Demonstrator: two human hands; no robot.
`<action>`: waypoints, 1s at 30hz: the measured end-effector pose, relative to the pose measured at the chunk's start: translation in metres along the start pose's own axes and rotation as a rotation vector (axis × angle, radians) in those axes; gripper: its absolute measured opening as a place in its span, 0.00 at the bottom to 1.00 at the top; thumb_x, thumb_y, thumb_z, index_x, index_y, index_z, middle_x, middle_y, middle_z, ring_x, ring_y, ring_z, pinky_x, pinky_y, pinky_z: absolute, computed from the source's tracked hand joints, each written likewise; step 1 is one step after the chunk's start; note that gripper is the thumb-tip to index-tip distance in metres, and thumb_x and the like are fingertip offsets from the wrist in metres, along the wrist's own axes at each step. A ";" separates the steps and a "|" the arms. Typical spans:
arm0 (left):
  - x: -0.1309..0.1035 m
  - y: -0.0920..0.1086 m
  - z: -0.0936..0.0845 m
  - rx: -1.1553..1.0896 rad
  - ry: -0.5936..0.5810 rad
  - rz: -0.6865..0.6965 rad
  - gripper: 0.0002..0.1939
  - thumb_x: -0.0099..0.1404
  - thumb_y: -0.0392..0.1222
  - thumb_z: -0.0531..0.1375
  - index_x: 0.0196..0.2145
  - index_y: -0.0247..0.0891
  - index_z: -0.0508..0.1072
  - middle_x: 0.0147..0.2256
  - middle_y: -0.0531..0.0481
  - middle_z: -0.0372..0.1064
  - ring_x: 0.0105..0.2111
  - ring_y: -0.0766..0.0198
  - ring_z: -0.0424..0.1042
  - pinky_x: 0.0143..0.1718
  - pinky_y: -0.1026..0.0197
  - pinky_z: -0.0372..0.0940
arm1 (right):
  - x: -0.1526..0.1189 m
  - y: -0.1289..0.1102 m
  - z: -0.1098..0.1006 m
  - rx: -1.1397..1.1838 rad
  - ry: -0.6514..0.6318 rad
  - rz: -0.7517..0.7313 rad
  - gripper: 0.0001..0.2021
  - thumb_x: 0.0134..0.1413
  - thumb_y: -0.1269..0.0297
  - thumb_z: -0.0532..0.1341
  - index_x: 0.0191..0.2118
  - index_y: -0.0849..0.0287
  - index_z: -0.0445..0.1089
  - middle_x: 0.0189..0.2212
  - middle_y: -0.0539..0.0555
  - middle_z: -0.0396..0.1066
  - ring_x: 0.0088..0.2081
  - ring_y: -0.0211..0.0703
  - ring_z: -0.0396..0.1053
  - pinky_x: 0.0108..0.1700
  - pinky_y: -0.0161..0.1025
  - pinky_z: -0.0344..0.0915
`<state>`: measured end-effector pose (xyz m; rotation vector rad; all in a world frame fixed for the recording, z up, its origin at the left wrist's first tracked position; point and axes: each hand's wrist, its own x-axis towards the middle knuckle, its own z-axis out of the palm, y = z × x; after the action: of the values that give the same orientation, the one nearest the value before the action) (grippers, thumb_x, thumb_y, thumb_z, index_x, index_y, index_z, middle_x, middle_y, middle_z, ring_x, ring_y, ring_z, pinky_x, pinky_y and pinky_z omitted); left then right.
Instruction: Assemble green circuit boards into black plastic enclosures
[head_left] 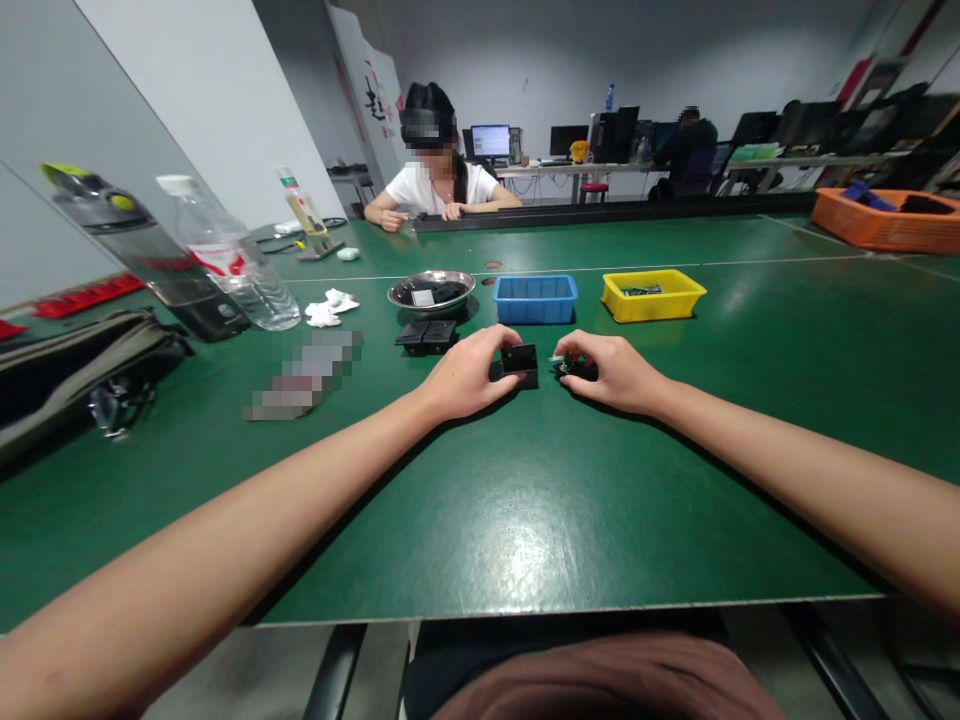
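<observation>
My left hand (pixel 474 374) is closed around a small black plastic case (pixel 523 362), which stands on the green table with its hollow side showing. To its right, my right hand (pixel 611 372) pinches a small circuit board (pixel 559 368) with green and black parts; its exact shape is partly hidden by my fingers. A narrow gap separates the case and the board. Just beyond my left hand lie black plastic cases (pixel 427 337). Behind them stands a metal bowl (pixel 431 291) with dark parts and a white piece in it.
A blue bin (pixel 535 300) and a yellow bin (pixel 652 296) holding small parts stand beyond my hands. Bottles (pixel 232 262), crumpled tissues (pixel 330 308) and a dark bag (pixel 82 370) are at left. An orange basket (pixel 889 222) sits far right. A person (pixel 442 185) sits opposite.
</observation>
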<state>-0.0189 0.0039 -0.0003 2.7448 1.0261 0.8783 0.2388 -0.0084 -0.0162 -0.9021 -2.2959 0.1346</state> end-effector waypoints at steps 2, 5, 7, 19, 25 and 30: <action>0.000 0.000 0.000 0.000 -0.004 -0.003 0.16 0.63 0.42 0.63 0.47 0.35 0.69 0.44 0.42 0.75 0.43 0.53 0.75 0.46 0.52 0.69 | 0.000 0.000 0.000 0.003 -0.004 -0.003 0.10 0.54 0.68 0.64 0.44 0.59 0.70 0.37 0.55 0.76 0.34 0.43 0.72 0.38 0.38 0.66; 0.001 0.000 0.000 -0.006 -0.008 -0.003 0.16 0.63 0.43 0.62 0.47 0.35 0.69 0.44 0.42 0.75 0.42 0.54 0.75 0.45 0.52 0.69 | 0.001 0.001 0.000 0.007 -0.005 -0.019 0.08 0.55 0.68 0.64 0.42 0.59 0.71 0.37 0.56 0.77 0.34 0.43 0.72 0.39 0.38 0.67; 0.001 0.000 0.000 -0.014 -0.008 -0.004 0.15 0.63 0.43 0.62 0.47 0.36 0.69 0.43 0.43 0.75 0.42 0.55 0.75 0.45 0.53 0.69 | 0.001 0.002 0.001 0.011 0.002 -0.031 0.08 0.55 0.68 0.64 0.42 0.59 0.71 0.38 0.56 0.77 0.34 0.43 0.72 0.38 0.38 0.67; 0.000 0.005 -0.001 -0.096 0.068 -0.052 0.20 0.56 0.36 0.63 0.46 0.37 0.68 0.43 0.47 0.75 0.41 0.59 0.75 0.46 0.56 0.69 | 0.001 0.002 0.000 0.001 0.006 -0.056 0.08 0.56 0.68 0.64 0.42 0.59 0.72 0.37 0.57 0.77 0.35 0.44 0.72 0.40 0.40 0.68; 0.001 0.008 -0.003 -0.113 0.097 -0.086 0.17 0.58 0.38 0.64 0.46 0.38 0.74 0.44 0.47 0.77 0.44 0.56 0.74 0.49 0.53 0.69 | 0.001 0.001 -0.001 -0.002 0.001 -0.052 0.08 0.56 0.68 0.63 0.42 0.60 0.73 0.38 0.57 0.76 0.36 0.45 0.73 0.41 0.40 0.68; 0.001 0.003 0.002 -0.294 0.187 -0.108 0.16 0.57 0.36 0.65 0.43 0.36 0.69 0.49 0.42 0.74 0.47 0.56 0.74 0.52 0.50 0.69 | 0.001 0.000 -0.001 0.014 -0.007 -0.038 0.08 0.56 0.68 0.63 0.42 0.61 0.73 0.37 0.58 0.76 0.36 0.45 0.73 0.40 0.40 0.68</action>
<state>-0.0153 0.0024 -0.0012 2.3794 0.9723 1.1801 0.2391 -0.0079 -0.0146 -0.8516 -2.3146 0.1371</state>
